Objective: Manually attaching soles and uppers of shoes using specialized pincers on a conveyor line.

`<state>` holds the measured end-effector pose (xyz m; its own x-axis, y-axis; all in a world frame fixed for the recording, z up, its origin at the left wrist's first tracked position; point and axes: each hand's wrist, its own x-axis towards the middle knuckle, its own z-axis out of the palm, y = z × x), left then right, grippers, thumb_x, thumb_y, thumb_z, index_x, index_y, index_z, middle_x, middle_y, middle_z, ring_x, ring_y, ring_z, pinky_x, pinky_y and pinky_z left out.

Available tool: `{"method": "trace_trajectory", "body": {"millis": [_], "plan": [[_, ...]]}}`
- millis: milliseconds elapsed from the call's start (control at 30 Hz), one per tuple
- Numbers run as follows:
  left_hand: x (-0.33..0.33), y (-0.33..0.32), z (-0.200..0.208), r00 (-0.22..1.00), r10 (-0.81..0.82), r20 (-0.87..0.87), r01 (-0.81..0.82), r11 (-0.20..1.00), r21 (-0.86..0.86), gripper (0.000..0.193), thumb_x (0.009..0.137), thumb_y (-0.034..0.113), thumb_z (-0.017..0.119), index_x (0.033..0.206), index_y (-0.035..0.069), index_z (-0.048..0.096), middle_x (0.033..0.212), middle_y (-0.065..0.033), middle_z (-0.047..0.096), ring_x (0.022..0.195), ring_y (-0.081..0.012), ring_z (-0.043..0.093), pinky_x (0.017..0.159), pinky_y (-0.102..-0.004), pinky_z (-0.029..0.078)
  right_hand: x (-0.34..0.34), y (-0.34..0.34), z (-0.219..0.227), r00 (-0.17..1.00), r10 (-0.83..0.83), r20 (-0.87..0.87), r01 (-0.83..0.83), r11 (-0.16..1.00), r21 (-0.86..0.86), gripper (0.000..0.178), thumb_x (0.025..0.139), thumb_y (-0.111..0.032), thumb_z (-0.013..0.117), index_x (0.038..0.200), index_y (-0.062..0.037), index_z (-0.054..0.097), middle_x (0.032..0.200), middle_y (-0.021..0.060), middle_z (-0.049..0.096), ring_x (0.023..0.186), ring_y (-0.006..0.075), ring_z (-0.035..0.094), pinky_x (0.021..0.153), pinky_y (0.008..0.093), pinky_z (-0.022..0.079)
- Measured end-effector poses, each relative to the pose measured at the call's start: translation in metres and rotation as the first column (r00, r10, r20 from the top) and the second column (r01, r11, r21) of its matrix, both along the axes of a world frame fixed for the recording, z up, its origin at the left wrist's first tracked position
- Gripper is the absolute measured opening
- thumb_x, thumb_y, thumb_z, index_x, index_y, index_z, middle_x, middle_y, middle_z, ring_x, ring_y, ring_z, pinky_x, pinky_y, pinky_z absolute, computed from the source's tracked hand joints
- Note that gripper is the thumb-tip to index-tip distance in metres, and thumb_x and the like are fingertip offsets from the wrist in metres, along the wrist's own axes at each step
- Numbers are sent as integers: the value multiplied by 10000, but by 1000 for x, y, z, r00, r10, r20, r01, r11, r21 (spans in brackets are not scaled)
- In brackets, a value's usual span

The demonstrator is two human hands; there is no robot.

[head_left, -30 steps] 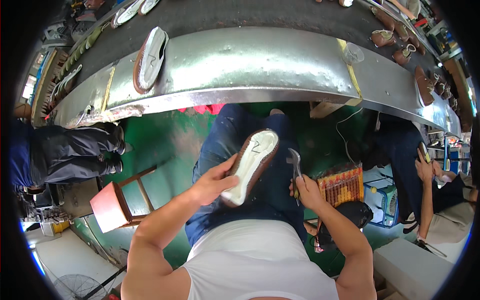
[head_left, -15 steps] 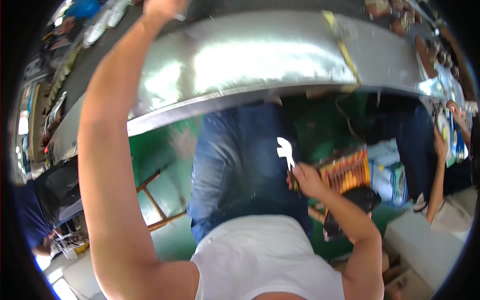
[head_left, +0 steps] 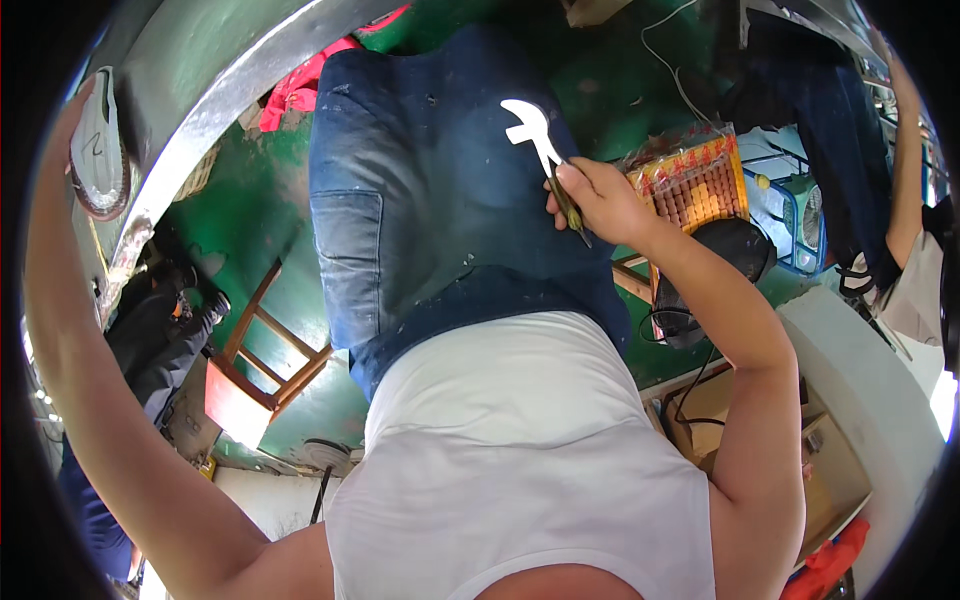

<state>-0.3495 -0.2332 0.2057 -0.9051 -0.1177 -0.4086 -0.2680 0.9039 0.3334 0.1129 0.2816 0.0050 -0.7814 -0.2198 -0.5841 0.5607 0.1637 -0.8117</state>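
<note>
At the far left, beside the metal bench edge, my left hand (head_left: 63, 128) is closed on a shoe on its last (head_left: 98, 150). The shoe has a pale, oblong bottom with a dark squiggle and a brown rim. My fingers are partly hidden behind it. Over my right thigh, my right hand (head_left: 600, 200) grips the dark handles of lasting pincers (head_left: 535, 130). Their shiny, curved head with a side stub points up and left, and the handle ends stick out below my fist.
A grey metal bench (head_left: 200, 60) curves along the upper left. A wooden stool (head_left: 265, 370) lies on the green floor. Right of me are a wooden-bead seat mat (head_left: 700, 180), a black bag (head_left: 735, 250) and an open box (head_left: 835, 470). Another person's arm (head_left: 905, 150) shows far right.
The view has swung down and left. My left hand has come back from across the bench to the far left, where a shoe now shows in it. My right hand keeps hold of the pincers.
</note>
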Motion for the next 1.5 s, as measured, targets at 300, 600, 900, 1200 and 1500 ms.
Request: {"method": "trace_trajectory", "body": {"millis": [300, 600, 900, 1200, 1500], "plan": [[197, -12, -21, 975, -215, -52, 31, -100, 994, 507, 1048, 359, 407, 1422, 18, 445, 1385, -136, 547, 1236, -280, 557, 1082, -404, 428, 9, -10, -10, 996, -77, -43, 75, 997, -28, 431, 1047, -332, 393, 967, 43, 592, 780, 94, 652, 633, 154, 642, 640, 304, 518], [375, 213, -167, 987, -52, -155, 160, 496, 853, 811, 841, 38, 747, 1525, 121, 320, 1311, -58, 578, 1185, -153, 541, 1026, -321, 441, -14, -25, 28, 980, 150, -133, -92, 925, 369, 569, 795, -517, 757, 924, 14, 595, 800, 108, 650, 770, 217, 659, 718, 348, 518], [340, 217, -136, 795, -607, -25, 214, 241, 947, 1013, 743, -108, 567, 1590, 173, 86, 1505, -76, 387, 1329, -167, 413, 1072, -296, 359, -47, -75, 49, 899, 68, -432, 95, 933, 346, 787, 640, -453, 880, 1123, 64, 536, 1069, 224, 651, 1009, 327, 655, 865, 377, 506], [339, 218, -161, 845, -534, 27, -1, 48, 999, 934, 754, -61, 623, 1555, 145, 187, 1491, -78, 359, 1395, -211, 329, 1163, -349, 241, -64, -66, 32, 889, 158, -430, -27, 955, 295, 420, 799, -189, 671, 1118, 41, 523, 957, 247, 649, 910, 380, 654, 815, 423, 503], [349, 227, -198, 969, -204, -141, 197, 289, 937, 546, 1010, 282, 552, 1448, 113, 273, 1341, -56, 445, 1265, -152, 411, 1087, -331, 330, -18, -57, 75, 943, 199, -268, -107, 941, 321, 257, 954, -219, 582, 1049, 19, 590, 776, 92, 666, 682, 149, 640, 655, 300, 510]]}}
